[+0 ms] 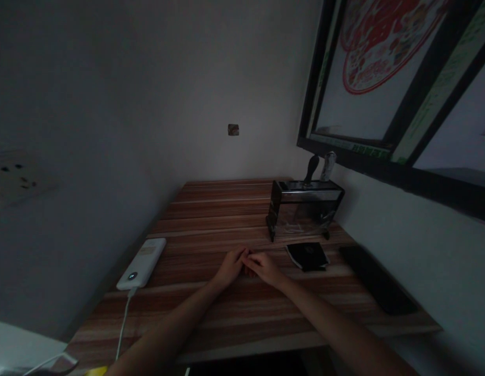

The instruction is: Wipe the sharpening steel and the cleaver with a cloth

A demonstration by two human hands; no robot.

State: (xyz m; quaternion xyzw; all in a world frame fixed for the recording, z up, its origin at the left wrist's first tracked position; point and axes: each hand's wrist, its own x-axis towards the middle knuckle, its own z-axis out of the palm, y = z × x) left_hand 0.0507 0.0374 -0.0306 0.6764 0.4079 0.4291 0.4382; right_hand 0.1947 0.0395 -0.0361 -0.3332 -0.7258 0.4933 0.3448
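Note:
My left hand [231, 266] and my right hand [264, 267] rest together on the wood-grain table [211, 214]. Their curled fingers meet and overlap, the right hand's fingers lying over the left's. No object shows between them, though part of the fingers is hidden. Just right of my right hand lies a flat black packet [308, 256] with a pale edge. Behind it stands a dark holder [305, 196] with a see-through front; a black handle [312, 168] and a wrapped handle [328, 165] stick up from its top.
A white power bank [142, 263] with a small lit display lies at the left edge, a white cable [124, 324] plugged in. At the right edge lies a long black flat object [378, 279]. Walls enclose the table; a framed window [368, 120] hangs over the right side.

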